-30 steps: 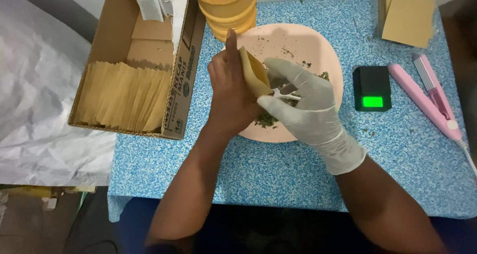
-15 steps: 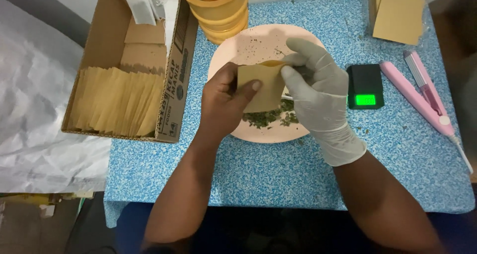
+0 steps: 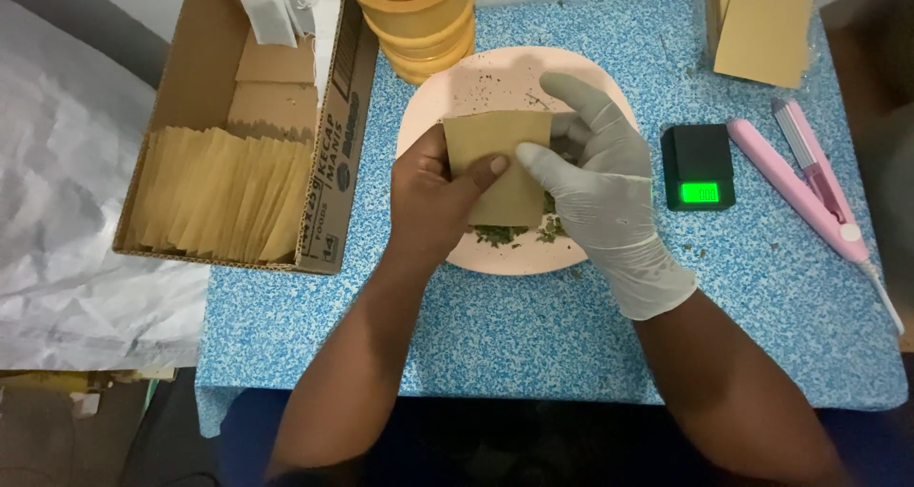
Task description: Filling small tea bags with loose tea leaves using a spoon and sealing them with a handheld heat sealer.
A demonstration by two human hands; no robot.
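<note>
My bare left hand [image 3: 433, 201] pinches a small tan paper pouch [image 3: 500, 163] by its left edge, thumb across its front. My right hand [image 3: 595, 178], in a white glove, grips the pouch's right edge, fingers curled beside it. The pouch is held flat and upright over a pale pink plate [image 3: 476, 87]. Dried green herb bits [image 3: 505, 232] lie on the plate just below the pouch, partly hidden by both hands.
A cardboard box [image 3: 333, 154] with several tan pouches stands at the left. Stacked yellow tubs [image 3: 419, 16] sit behind the plate. A small black scale [image 3: 700, 168] with a green display, a pink heat sealer [image 3: 804, 187] and a pile of tan pouches [image 3: 762, 25] lie at the right.
The pouch has gone from edge-on and tilted to flat, facing me, and risen slightly. My gloved right hand moved from below the pouch to its right edge.
</note>
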